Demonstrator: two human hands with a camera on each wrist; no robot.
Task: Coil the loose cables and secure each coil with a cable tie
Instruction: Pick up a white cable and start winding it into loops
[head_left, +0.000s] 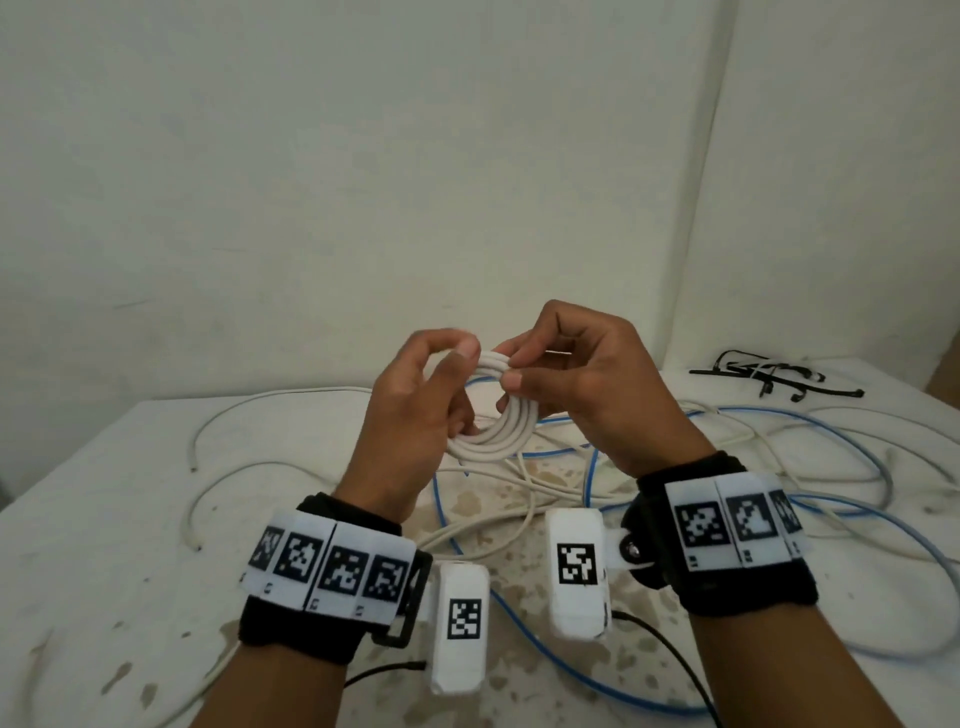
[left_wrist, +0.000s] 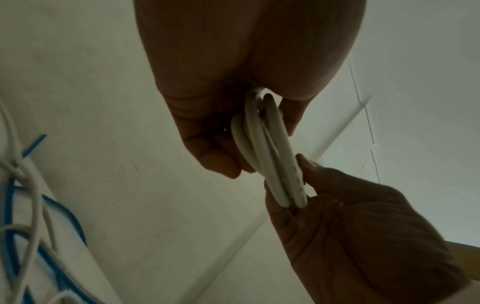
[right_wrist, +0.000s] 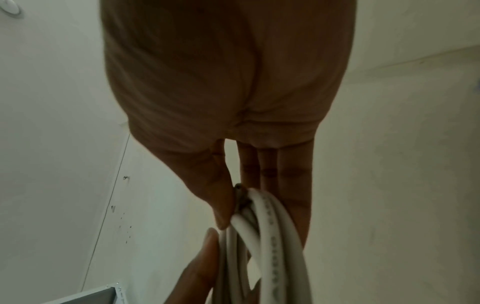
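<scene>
— Head view first: where do your hands sit, and what do they hold?

— You hold a white cable coil (head_left: 491, 415) in the air above the table (head_left: 104, 519), between both hands. Your left hand (head_left: 410, 415) has its fingers curled through the ring from 9 o'clock, thumb and forefinger arched over the top of the loops. Your right hand (head_left: 587, 379) pinches the same loops at about 1 o'clock on the ring, thumb below, fingertips above, the other fingers bent.

— And from the wrists?

— In the left wrist view your fingers (left_wrist: 215, 156) are closed round the strands (left_wrist: 262, 144), and the right hand's thumb and fingers clamp the bundle's far end. In the right wrist view your thumb (right_wrist: 221, 203) presses the strands (right_wrist: 270, 232) against straight fingers, with a cut cable end showing just beside the thumb tip.

— What lies on the table?

— Loose white cables (head_left: 249, 467) and blue cables (head_left: 810, 431) spread under and around your hands, mostly from 3 to 6 o'clock. A pile of black cable ties (head_left: 774, 379) lies at 2 o'clock, well apart from the coil.
</scene>
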